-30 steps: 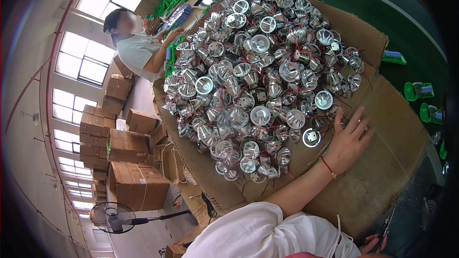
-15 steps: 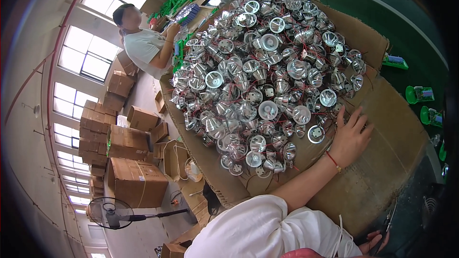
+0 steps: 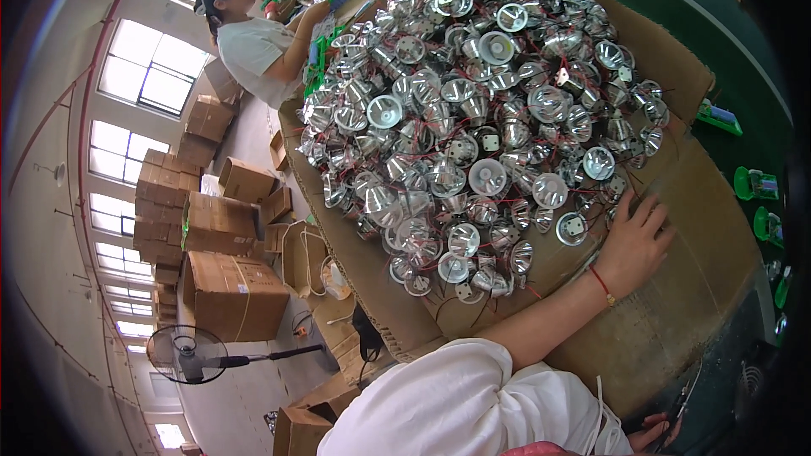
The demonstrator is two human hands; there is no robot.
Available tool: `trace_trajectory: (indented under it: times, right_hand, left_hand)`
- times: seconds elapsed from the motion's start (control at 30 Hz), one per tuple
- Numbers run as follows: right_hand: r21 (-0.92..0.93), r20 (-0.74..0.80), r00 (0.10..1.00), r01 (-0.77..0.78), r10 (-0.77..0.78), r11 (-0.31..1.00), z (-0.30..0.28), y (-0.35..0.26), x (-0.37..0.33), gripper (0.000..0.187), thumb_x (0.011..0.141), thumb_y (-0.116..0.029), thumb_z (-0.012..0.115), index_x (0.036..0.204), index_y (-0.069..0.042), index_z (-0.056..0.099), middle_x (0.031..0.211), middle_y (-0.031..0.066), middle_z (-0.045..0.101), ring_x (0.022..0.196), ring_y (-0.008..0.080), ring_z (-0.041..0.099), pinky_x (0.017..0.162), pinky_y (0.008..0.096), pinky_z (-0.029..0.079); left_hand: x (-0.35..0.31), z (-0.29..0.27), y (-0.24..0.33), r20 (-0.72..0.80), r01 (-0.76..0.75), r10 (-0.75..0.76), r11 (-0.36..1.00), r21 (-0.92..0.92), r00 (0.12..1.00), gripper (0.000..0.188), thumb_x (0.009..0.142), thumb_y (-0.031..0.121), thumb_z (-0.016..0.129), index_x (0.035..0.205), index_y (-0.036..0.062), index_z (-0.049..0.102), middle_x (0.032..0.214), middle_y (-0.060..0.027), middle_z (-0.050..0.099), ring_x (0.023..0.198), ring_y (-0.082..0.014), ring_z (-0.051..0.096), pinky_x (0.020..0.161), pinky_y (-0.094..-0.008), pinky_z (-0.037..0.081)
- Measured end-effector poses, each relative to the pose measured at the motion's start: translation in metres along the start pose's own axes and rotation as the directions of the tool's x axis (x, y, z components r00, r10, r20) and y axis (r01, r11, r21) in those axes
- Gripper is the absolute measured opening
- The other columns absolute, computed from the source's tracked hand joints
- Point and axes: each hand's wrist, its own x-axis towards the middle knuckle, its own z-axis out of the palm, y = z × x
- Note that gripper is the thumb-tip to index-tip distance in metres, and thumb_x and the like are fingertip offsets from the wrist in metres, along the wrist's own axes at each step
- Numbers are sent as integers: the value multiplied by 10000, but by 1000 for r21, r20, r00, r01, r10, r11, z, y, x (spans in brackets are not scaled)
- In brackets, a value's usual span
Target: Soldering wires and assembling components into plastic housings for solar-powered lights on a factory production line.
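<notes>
A large heap of shiny reflector lamp cups (image 3: pixel 487 176) with thin red wires fills an open cardboard box. At the heap's right edge, my left hand (image 3: pixel 635 245) lies over the cardboard, palm down. Its fingers are spread and stretched toward the nearest cups; whether the fingertips touch one, I cannot tell. One cup with a white rim (image 3: pixel 572 229) lies just left of this hand. Low at the right, my right hand (image 3: pixel 649 434) is closed around the dark handle of a soldering iron (image 3: pixel 678 409), its thin tip pointing up. Part of that hand is cut off by the lower edge.
A cardboard flap (image 3: pixel 701 262) extends right of the heap. Green plastic lamp parts (image 3: pixel 754 184) stand along the far right. A metal coil (image 3: pixel 750 378) sits near the iron. Beyond the box, a co-worker (image 3: pixel 253 46) handles parts. Cartons (image 3: pixel 232 295) and a fan (image 3: pixel 187 355) stand at left.
The whole view has shifted a little, with the heap sitting higher and further right. My left hand keeps nearly the same place beside the cups. The co-worker's head has turned somewhat.
</notes>
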Motion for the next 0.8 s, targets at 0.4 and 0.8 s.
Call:
trace_trajectory:
  times: [0.4,0.8]
  right_hand:
    - [-21,196,933,311,-301,950,-2,16,11,340,915,-180,462,1127,76,388,741,135,508,549,193,471,490,295,402]
    - [-43,0,1000,-4,4,999,-14,10,-5,370,892,-232,493,1156,27,464,769,57,545,622,108,450,564,235,367]
  left_hand:
    - [-4,4,-6,52,37,-36,999,-20,998,411,658,260,682,1010,88,557,1078,-105,463,1127,-275,396,984,-491,249]
    - [9,7,-4,-277,-175,157,984,-41,948,227,689,129,539,900,99,617,1092,-98,509,1135,-282,450,939,-500,325]
